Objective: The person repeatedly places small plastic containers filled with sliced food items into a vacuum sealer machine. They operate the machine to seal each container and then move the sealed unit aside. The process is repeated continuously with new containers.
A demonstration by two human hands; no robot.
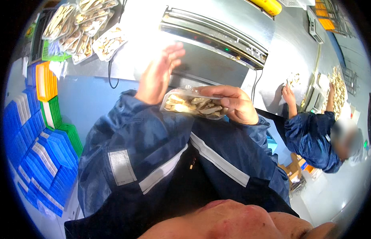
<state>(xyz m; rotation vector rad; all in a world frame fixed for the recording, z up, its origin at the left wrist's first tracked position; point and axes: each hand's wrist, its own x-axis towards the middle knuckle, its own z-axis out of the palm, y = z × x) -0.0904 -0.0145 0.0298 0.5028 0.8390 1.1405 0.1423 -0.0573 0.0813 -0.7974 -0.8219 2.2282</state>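
Note:
My right hand [237, 103] grips the right end of a clear plastic tray [194, 104] of sliced dried mushrooms, tilted on its side close to my chest. Fingers raised and slightly apart, my left hand [163, 71] is up beside the tray's left end with nothing in it. Just beyond both hands, on the steel table, lies a film-wrapping machine [215, 35] with a flat dark plate and metal rollers; a small green light glows on it. Several more trays of mushroom slices [91, 21] are heaped at the upper left, one tray [110, 41] lying at the near side of the heap.
Blue plastic crates [45, 167] are stacked at the left, with green and orange ones [46, 80] by them. A black cable [110, 74] hangs over the table edge. At the right, a co-worker [311, 134] reaches toward loose mushroom slices [338, 89] on a steel table.

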